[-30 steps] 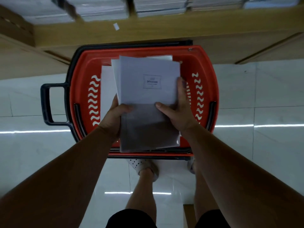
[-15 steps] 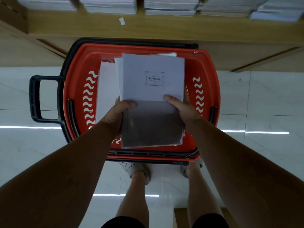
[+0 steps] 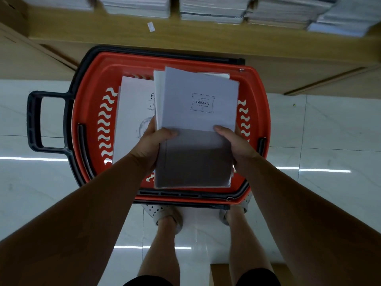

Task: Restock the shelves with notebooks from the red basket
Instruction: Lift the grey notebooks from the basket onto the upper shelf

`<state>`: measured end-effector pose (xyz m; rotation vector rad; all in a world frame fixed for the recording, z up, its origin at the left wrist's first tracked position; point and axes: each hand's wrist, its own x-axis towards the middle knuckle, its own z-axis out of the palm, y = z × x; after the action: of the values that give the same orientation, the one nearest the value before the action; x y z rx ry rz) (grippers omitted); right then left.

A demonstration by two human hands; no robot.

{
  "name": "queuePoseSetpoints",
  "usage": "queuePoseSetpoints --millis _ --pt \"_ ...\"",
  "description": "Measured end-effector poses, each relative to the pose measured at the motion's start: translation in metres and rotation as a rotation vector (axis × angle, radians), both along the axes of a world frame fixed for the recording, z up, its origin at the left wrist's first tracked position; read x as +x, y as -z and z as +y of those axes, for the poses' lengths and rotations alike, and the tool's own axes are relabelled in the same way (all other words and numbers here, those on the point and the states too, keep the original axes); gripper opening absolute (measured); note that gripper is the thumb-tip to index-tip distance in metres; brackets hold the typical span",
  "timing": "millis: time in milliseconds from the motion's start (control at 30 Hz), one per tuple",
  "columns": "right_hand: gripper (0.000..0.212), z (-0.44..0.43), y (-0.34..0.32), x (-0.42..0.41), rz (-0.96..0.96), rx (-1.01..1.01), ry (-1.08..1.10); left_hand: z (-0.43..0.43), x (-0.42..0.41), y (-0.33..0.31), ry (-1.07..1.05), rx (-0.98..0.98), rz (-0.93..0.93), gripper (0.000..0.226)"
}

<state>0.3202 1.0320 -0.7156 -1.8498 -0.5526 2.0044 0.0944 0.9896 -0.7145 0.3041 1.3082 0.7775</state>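
A red basket (image 3: 255,96) with a black rim stands on the floor in front of my feet. Above it I hold a stack of notebooks (image 3: 198,120); the top one is pale lilac with an "ENTHUSIASM" label. My left hand (image 3: 152,143) grips the stack's left edge, thumb on the cover. My right hand (image 3: 235,141) grips the right edge, thumb on top too. More white notebooks (image 3: 134,112) lie in the basket at the left. The wooden shelf (image 3: 185,38) runs across the top of the view, with notebook piles (image 3: 212,9) stacked on it.
The basket's black handle (image 3: 35,120) sticks out to the left over the white tiled floor (image 3: 329,131). A small paper tag (image 3: 151,27) hangs on the shelf edge. A wooden plinth (image 3: 41,62) runs below the shelf. My feet in light shoes (image 3: 165,215) stand just behind the basket.
Both hands have kept their grip on the stack while my right thumb shifted along the cover. The view has tipped up slightly, so the white notebooks at the basket's left show more.
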Motion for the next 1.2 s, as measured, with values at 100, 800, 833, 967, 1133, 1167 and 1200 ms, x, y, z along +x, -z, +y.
queuePoseSetpoints --millis 100,800,833,967,1133,1167,1200 --pt "0.026 -0.003 -0.004 0.002 0.000 -0.038 0.011 -0.006 0.004 -0.001 -0.032 0.007 0.001 0.070" --pt "0.071 0.008 -0.185 0.034 0.203 -0.076 -0.120 -0.023 0.045 -0.216 -0.148 0.112 -0.058 0.055" --pt "0.067 0.010 -0.207 0.036 0.217 -0.058 -0.129 -0.024 0.046 -0.237 -0.167 0.100 -0.069 0.053" --pt "0.042 0.016 -0.296 0.045 0.263 0.044 -0.188 -0.027 0.049 -0.325 -0.214 0.028 -0.137 0.054" --pt "0.061 0.022 -0.392 0.049 0.272 0.160 -0.295 -0.032 0.053 -0.423 -0.252 0.074 -0.129 0.049" --pt "0.061 0.024 -0.407 0.048 0.272 0.186 -0.308 -0.032 0.053 -0.438 -0.257 0.090 -0.136 0.054" --pt "0.053 0.025 -0.422 0.047 0.280 0.213 -0.317 -0.033 0.053 -0.451 -0.262 0.105 -0.140 0.060"
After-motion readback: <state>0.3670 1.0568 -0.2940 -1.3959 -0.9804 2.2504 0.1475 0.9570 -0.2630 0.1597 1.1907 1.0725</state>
